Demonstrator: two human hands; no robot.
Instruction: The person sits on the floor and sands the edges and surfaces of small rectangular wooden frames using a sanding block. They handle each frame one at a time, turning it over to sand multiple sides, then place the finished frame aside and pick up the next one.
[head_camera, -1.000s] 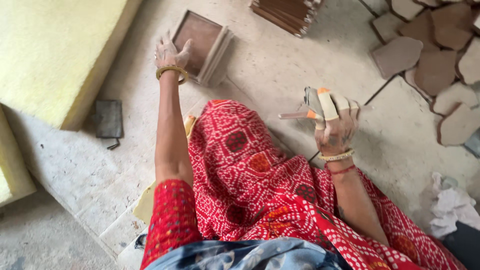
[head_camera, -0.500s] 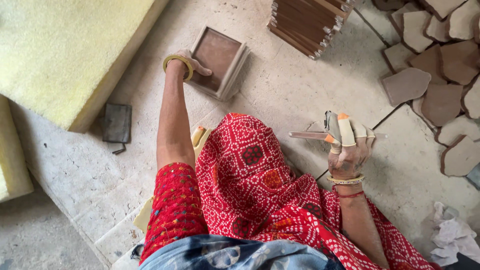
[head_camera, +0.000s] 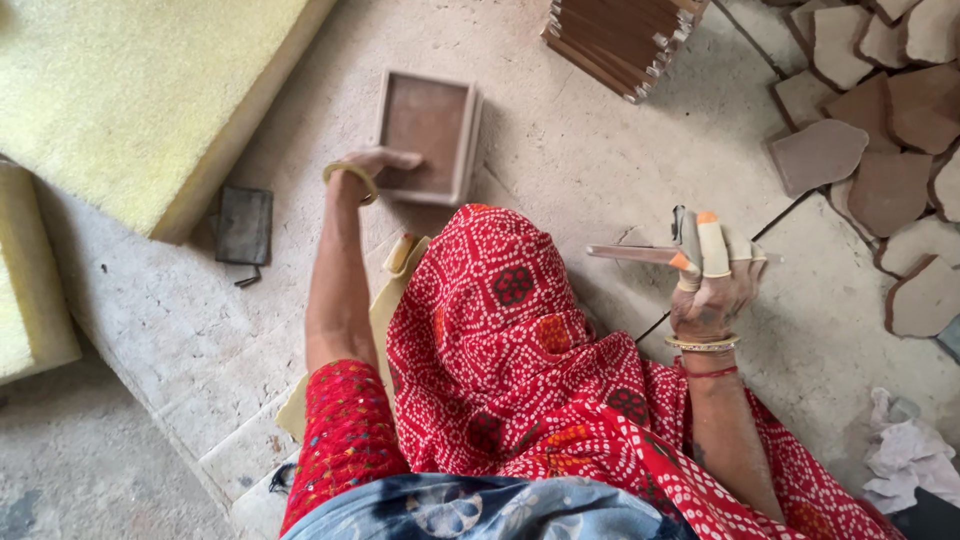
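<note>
My left hand (head_camera: 383, 164) reaches forward over the stone floor and lies on the near left corner of a shallow square brown tray (head_camera: 424, 118), with the fingers over its rim. My right hand (head_camera: 712, 292) is raised at the right, with tape wrapped round several fingertips. It grips a thin flat metal blade (head_camera: 632, 253) that points left. A red patterned cloth (head_camera: 520, 360) covers my lap between the two arms.
Thick yellow foam slabs (head_camera: 120, 90) lie at the upper left and the left edge. A small dark flat block (head_camera: 243, 225) sits beside them. A stack of brown tiles (head_camera: 620, 35) stands at the top. Irregular flat brown pieces (head_camera: 880, 160) lie at the right, and a white rag (head_camera: 912, 455) at the lower right.
My left hand has slid from the tray's far left side down to its near corner, and the tray has come a little closer. The right hand still holds the blade up.
</note>
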